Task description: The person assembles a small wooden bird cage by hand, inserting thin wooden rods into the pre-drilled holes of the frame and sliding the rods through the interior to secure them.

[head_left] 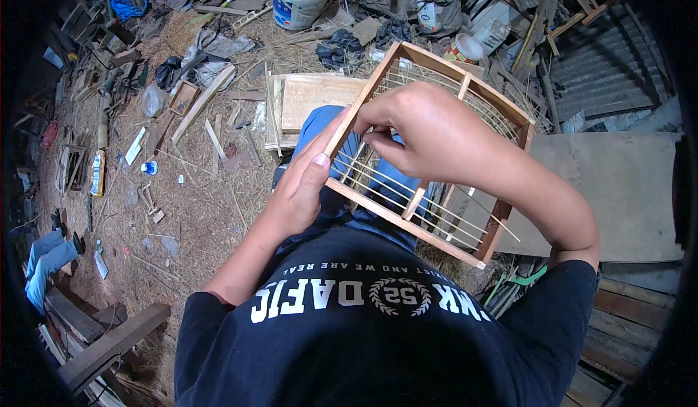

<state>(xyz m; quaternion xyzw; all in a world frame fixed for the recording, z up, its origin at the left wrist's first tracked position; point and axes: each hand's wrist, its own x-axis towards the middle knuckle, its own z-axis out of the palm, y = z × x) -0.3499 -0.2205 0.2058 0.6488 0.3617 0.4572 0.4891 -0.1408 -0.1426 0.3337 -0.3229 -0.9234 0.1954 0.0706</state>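
Observation:
A wooden frame strung with rows of thin sticks, like a small birdcage [385, 213], is held tilted above my lap. My left hand [302, 185] grips its left side rail, the thumb lying on the near face. Over the frame reaches my right hand [429, 127], its fingers curled inward and pinched together close to that same rail. Whatever lies between those fingertips is hidden by the hand. One thin stick [502, 225] pokes out past the right end of the frame. A wooden crossbar [415, 202] spans the middle, partly behind my right forearm.
Beyond my knees lies a wooden board [313, 98]. A white bucket [302, 3] stands at the far side, with an open tin [464, 49] to its right. A hammer [249, 141] and wood scraps litter the straw-strewn ground. Another person's jeans-clad leg [49, 265] shows at left.

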